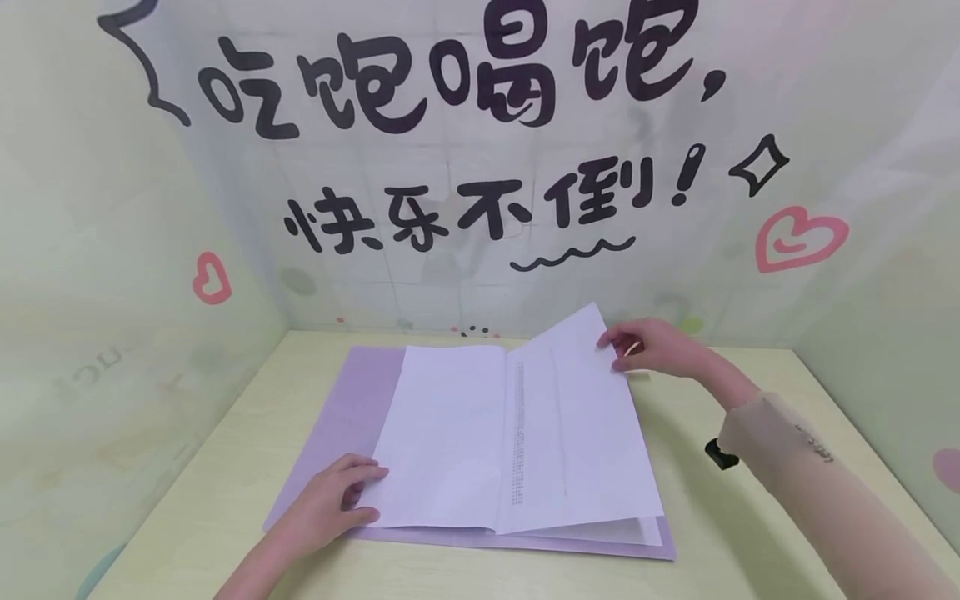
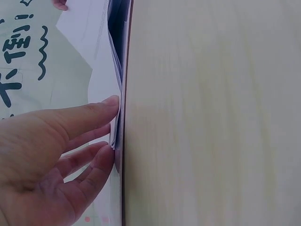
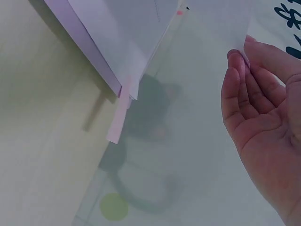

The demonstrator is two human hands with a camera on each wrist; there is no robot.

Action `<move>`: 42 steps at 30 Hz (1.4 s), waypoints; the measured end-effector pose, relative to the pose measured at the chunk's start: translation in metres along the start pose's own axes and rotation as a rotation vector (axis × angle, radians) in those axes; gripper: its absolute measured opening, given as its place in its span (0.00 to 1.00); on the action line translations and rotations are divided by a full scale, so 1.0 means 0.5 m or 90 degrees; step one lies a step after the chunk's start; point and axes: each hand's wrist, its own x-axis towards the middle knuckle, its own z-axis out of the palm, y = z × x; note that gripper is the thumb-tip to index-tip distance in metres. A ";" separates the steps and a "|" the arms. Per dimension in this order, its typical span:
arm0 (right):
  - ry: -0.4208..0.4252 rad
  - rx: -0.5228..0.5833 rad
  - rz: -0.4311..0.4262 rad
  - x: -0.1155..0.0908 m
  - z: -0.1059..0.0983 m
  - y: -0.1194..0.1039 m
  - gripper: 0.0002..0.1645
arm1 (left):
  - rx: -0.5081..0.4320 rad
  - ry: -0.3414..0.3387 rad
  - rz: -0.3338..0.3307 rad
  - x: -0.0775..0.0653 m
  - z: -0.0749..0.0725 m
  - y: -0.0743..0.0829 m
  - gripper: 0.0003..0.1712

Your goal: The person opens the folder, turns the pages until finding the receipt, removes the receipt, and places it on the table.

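Note:
A purple folder (image 1: 367, 392) lies open on the table, with white sheets inside. My right hand (image 1: 652, 346) pinches the upper outer corner of a printed page (image 1: 577, 433), which is lifted off the right side. In the right wrist view, thumb and fingers (image 3: 268, 61) close on the paper's edge. My left hand (image 1: 326, 504) rests at the lower left of the left-hand page (image 1: 442, 433), its fingers extended and touching the paper. The left wrist view has the left fingertips (image 2: 110, 106) against the edges of the stacked sheets (image 2: 115, 61).
The pale wooden table (image 1: 225, 500) extends around the folder. Behind it hangs a light sheet (image 1: 480, 283) with black lettering and pink hearts. A pale pink strip (image 3: 118, 117) sticks out past the folder. A small black object (image 1: 722, 454) sits by the right sleeve (image 1: 810, 467).

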 end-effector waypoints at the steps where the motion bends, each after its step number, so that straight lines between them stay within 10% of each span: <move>1: -0.005 -0.002 -0.004 0.005 -0.005 -0.006 0.18 | 0.000 0.000 0.000 0.000 0.000 0.000 0.28; 18: 0.002 0.011 -0.070 0.088 -0.027 -0.082 0.14 | 0.001 0.005 0.007 0.000 0.000 0.002 0.28; 42: 0.084 0.164 -0.136 0.231 0.124 -0.194 0.23 | -0.011 -0.008 -0.002 0.001 -0.002 0.003 0.28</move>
